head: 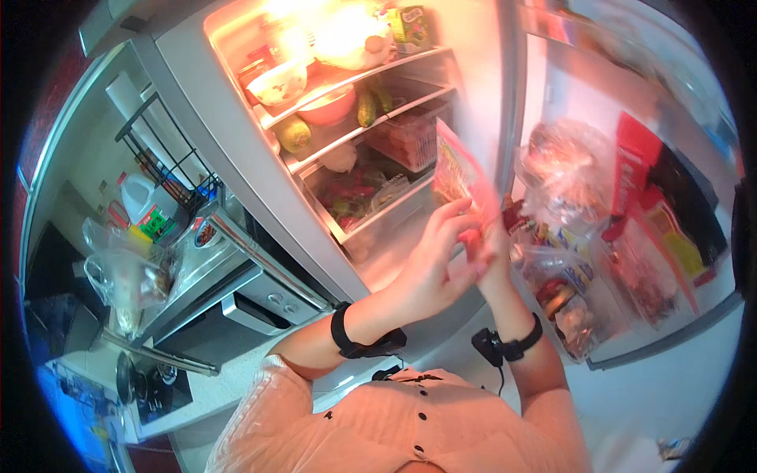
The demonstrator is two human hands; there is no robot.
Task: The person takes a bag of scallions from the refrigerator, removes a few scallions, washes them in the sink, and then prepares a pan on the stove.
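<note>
A pink-edged plastic packet (452, 168) stands tilted in front of the open fridge, with printed or see-through faces. My right hand (495, 260) grips its lower end from the right, partly hidden behind the packet and my other hand. My left hand (434, 260) comes in from the left, its bent fingers closed at the packet's lower edge. A small red piece (470, 243) shows between the hands; whether it belongs to the packet I cannot tell. Blur softens the fingertips. Both wrists wear black straps.
Fridge shelves (366, 74) hold bowls, green cucumbers (366, 109) and a plastic basket (414, 139); a drawer (384, 204) holds bagged produce. The open door (627, 355) at right carries bagged food (568, 171). At left, a counter bears a plastic jug (151, 204) and plastic bag (127, 266).
</note>
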